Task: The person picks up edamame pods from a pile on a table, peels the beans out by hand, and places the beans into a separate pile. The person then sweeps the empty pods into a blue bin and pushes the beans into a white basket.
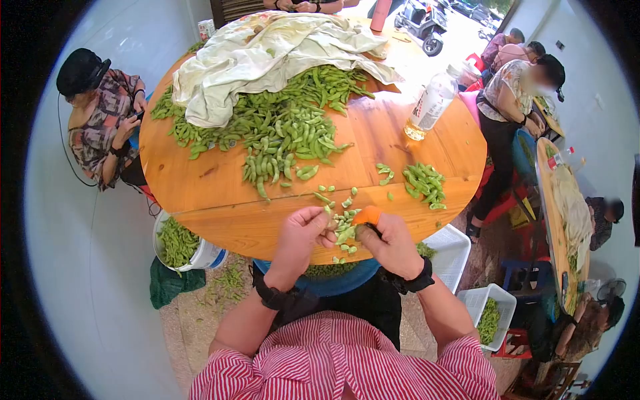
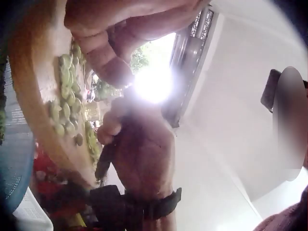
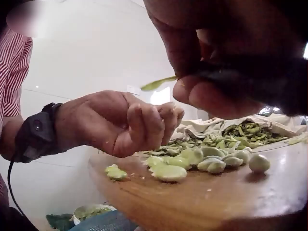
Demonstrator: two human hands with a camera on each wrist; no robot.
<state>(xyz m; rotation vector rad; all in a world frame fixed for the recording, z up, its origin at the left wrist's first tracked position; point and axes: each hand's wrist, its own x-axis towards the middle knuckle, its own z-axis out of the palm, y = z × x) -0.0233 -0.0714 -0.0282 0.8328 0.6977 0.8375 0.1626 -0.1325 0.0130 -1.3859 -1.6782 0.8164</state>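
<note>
My left hand [image 1: 303, 240] is over the table's near edge with its fingers curled; in the right wrist view no object shows in its fingers [image 3: 144, 122]. Close by on the right, my right hand [image 1: 393, 243] pinches a green soybean pod [image 3: 158, 83] between thumb and finger, the pod's tip sticking out. An orange cover [image 1: 366, 215] shows at its index finger, and something black lies along its thumb. Shelled beans [image 1: 347, 218] and pod pieces lie on the wood between and below my hands. In the left wrist view, glare hides the fingertips.
A large pile of pods [image 1: 287, 130] lies under a pale cloth [image 1: 267, 53]. A smaller heap of pods [image 1: 425, 185] and a bottle [image 1: 430, 103] stand to the right. Below the table are a blue basin [image 1: 347, 281], a white bucket [image 1: 160, 233] and white baskets [image 1: 451, 257]. Other people sit around.
</note>
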